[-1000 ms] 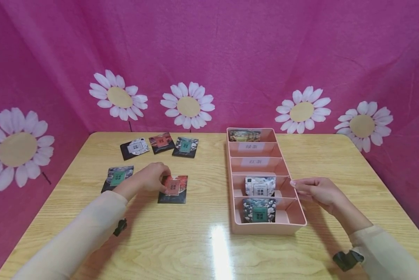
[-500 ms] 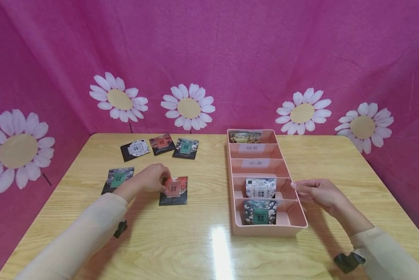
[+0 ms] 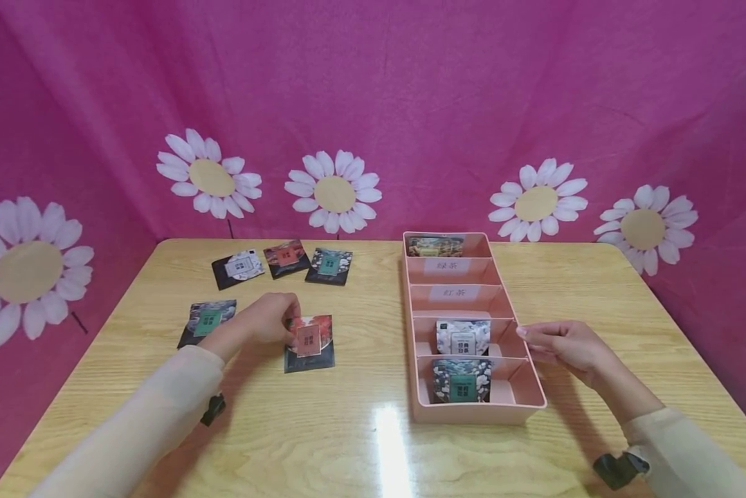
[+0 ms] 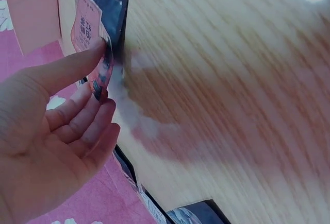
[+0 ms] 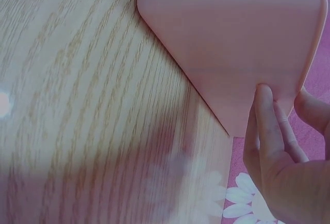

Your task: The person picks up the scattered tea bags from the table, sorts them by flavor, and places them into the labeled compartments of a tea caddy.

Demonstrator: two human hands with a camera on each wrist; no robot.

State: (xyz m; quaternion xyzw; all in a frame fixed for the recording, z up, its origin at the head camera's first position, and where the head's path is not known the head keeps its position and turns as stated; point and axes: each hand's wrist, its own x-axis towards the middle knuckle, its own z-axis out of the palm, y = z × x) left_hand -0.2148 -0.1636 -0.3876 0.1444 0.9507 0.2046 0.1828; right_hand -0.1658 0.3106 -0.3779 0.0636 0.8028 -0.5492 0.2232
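Two hands: left hand [image 3: 264,321], right hand [image 3: 572,346]. Eight packets: one packet [image 3: 308,341] in left fingers [image 4: 99,126], three beyond them, one left of them, three in box [image 3: 477,415] beside right fingers [image 5: 265,113]. One box: five compartments [image 3: 506,337], two visible labels [image 3: 452,265]. Five flowers [image 3: 333,194] beyond fingers.

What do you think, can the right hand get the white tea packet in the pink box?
Probably yes. The right hand touches the pink box close to the white tea packet. It would have to go over the box's side, but the top is open and nothing covers the packet.
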